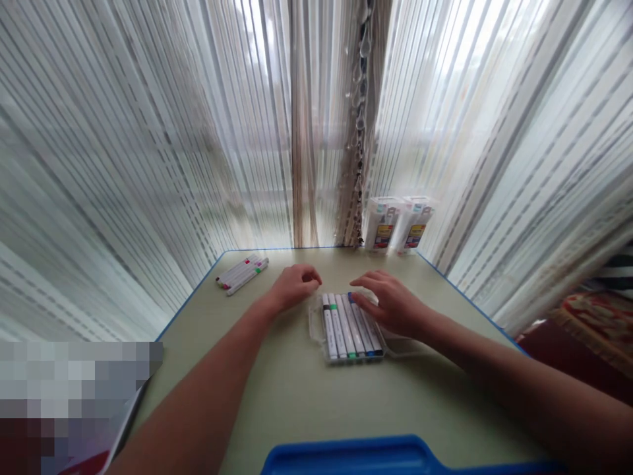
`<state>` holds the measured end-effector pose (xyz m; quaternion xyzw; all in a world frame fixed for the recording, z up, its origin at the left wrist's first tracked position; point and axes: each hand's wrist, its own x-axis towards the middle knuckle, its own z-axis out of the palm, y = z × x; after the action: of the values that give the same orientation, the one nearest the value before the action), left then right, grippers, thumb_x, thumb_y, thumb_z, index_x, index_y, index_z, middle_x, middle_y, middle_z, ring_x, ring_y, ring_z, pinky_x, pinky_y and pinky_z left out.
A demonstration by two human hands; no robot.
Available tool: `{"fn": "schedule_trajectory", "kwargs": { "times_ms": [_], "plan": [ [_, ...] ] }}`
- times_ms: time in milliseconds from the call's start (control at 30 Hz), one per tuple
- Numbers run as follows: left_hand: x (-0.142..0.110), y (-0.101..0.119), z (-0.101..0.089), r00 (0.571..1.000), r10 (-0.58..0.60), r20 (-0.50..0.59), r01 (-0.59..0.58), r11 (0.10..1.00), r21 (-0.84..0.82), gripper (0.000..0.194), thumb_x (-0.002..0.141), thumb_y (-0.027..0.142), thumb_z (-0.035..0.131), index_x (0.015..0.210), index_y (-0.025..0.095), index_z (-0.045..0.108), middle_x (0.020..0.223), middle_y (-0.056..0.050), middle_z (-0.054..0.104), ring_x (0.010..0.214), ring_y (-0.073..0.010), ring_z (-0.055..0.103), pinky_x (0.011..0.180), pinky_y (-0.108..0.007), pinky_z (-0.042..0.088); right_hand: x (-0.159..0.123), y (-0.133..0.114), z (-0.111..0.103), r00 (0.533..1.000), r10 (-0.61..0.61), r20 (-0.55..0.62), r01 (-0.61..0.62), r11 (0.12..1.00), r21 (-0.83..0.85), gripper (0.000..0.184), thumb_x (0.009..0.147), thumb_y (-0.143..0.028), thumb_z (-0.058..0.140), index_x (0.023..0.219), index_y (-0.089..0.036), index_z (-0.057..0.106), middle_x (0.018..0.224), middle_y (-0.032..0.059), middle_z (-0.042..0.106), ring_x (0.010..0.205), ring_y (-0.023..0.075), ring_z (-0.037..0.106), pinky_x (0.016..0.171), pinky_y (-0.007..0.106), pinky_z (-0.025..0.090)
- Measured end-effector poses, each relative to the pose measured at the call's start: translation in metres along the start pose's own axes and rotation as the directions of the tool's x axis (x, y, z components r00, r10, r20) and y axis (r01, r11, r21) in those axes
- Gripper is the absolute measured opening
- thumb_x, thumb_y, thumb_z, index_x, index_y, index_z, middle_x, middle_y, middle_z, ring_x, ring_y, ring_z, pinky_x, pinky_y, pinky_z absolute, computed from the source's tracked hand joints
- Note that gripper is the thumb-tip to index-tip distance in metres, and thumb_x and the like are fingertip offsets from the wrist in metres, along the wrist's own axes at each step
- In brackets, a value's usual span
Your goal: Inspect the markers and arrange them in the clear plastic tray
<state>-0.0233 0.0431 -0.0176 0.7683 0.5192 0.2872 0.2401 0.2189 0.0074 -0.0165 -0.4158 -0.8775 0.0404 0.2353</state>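
Observation:
A clear plastic case (328, 360) lies opened on the table, holding a row of several white markers (346, 330) with black, green, grey and blue ends. My right hand (390, 303) hovers over the far right part of the row, fingers stretched and thumb apart. Its thumb is close to a blue-ended marker (351, 298); whether they touch I cannot tell. Just beyond the case's left far corner is my left hand (297, 287). Its fingers curl in toward the thumb, with nothing visible in them.
Several loose white markers (242, 274) lie at the table's far left. Two clear boxes (383, 227) with labels stand upright at the far right edge. A blue tray-like edge (346, 452) is at the front. Sheer curtains (257, 165) hang behind the pale green table (277, 402).

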Motion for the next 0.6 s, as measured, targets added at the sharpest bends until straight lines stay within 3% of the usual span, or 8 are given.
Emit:
{"fn": "schedule_trajectory", "kwargs": {
  "times_ms": [100, 200, 367, 600],
  "plan": [
    [0.002, -0.010, -0.004, 0.981, 0.021, 0.191, 0.009, 0.988, -0.156, 0.024, 0.069, 0.024, 0.060, 0.086, 0.014, 0.074, 0.082, -0.004, 0.073, 0.077, -0.0178, 0.063, 0.072, -0.027, 0.046, 0.003, -0.008, 0.000, 0.998, -0.031, 0.048, 0.028, 0.997, 0.078, 0.033, 0.095, -0.032, 0.050, 0.115, -0.012, 0.066, 0.114, 0.0159, 0.065, 0.110, 0.0269, 0.058, 0.098, 0.042, 0.043],
    [0.003, -0.019, -0.004, 0.965, 0.049, 0.259, 0.026, 0.961, -0.276, 0.030, 0.067, 0.029, 0.066, 0.090, 0.011, 0.073, 0.086, -0.007, 0.073, 0.079, -0.0191, 0.064, 0.075, -0.029, 0.048, 0.011, -0.019, 0.001, 0.992, -0.041, 0.122, 0.026, 0.992, 0.122, 0.032, 0.095, -0.028, 0.047, 0.116, -0.012, 0.065, 0.122, 0.0162, 0.061, 0.116, 0.0275, 0.053, 0.102, 0.044, 0.039],
    [0.003, -0.023, 0.000, 0.972, 0.055, 0.230, 0.012, 0.960, -0.279, 0.029, 0.068, 0.029, 0.066, 0.088, 0.010, 0.073, 0.082, -0.007, 0.072, 0.075, -0.0184, 0.063, 0.072, -0.029, 0.048, 0.025, -0.032, 0.008, 0.983, -0.019, 0.183, -0.005, 0.991, 0.133, 0.030, 0.095, -0.025, 0.046, 0.116, -0.013, 0.065, 0.125, 0.0163, 0.059, 0.120, 0.0282, 0.051, 0.103, 0.046, 0.036],
    [0.002, -0.010, 0.009, 0.992, -0.037, 0.117, 0.048, 0.995, -0.085, 0.023, 0.071, 0.027, 0.061, 0.080, 0.012, 0.075, 0.073, -0.004, 0.071, 0.069, -0.0164, 0.060, 0.065, -0.026, 0.043, 0.030, -0.030, 0.017, 0.970, 0.019, 0.241, -0.048, 0.992, 0.114, 0.032, 0.096, -0.025, 0.043, 0.117, -0.013, 0.064, 0.128, 0.0172, 0.057, 0.122, 0.0294, 0.049, 0.103, 0.047, 0.034]
  ]
}}
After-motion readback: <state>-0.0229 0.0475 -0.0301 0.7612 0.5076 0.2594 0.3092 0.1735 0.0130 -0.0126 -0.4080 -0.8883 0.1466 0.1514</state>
